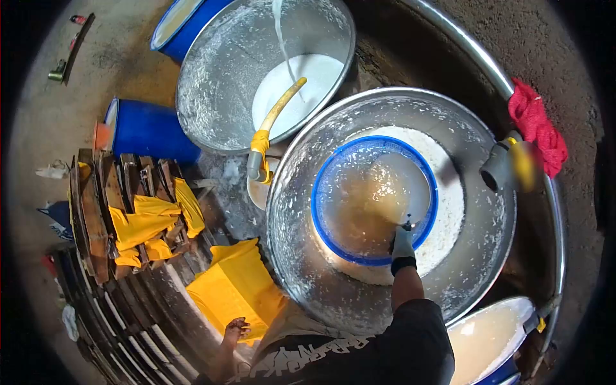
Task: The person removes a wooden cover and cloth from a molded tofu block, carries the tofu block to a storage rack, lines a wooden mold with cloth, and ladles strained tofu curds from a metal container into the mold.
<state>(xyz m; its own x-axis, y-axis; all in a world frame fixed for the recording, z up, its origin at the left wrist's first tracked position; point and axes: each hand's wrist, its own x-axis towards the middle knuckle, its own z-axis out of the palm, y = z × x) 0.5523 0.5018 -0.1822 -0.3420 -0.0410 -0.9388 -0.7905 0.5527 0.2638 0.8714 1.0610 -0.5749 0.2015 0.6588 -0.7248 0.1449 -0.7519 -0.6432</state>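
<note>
Blue-rimmed round vessel (pixel 372 140) sits inside a wide metal vat (pixel 289 212), somewhat nearer the middle than the wall. Cloudy, tan-tinted liquid (pixel 350 205) fills it, with a lamp's glare on the surface; white matter (pixel 449 212) lies around it in the vat.

Right hand (pixel 403 242), in what looks like a pale glove with a dark band at the wrist, is at the near-right part of the blue rim, fingers pointing inward over the liquid. Whether it grips the rim or anything else, I cannot tell from here.

Left hand (pixel 237 328) hangs low in front of a yellow cloth (pixel 234 289), fingers loosely curled. I cannot make out anything in it, nor whether it touches the cloth.

Beyond, a second metal vat (pixel 212 77) holds white liquid; a thin pale stream drops into it (quite a steady-looking thread), and a yellow hose (pixel 282 106) on a grey fitting extends over its near edge.

To the left, dark wooden slats (pixel 96 224) stand stacked, more yellow cloth (pixel 144 221) draped among them, a blue barrel (pixel 154 131) just behind. Far right: red cloth (pixel 536 122) wrapped on a curved metal rail (pixel 471 42).
</note>
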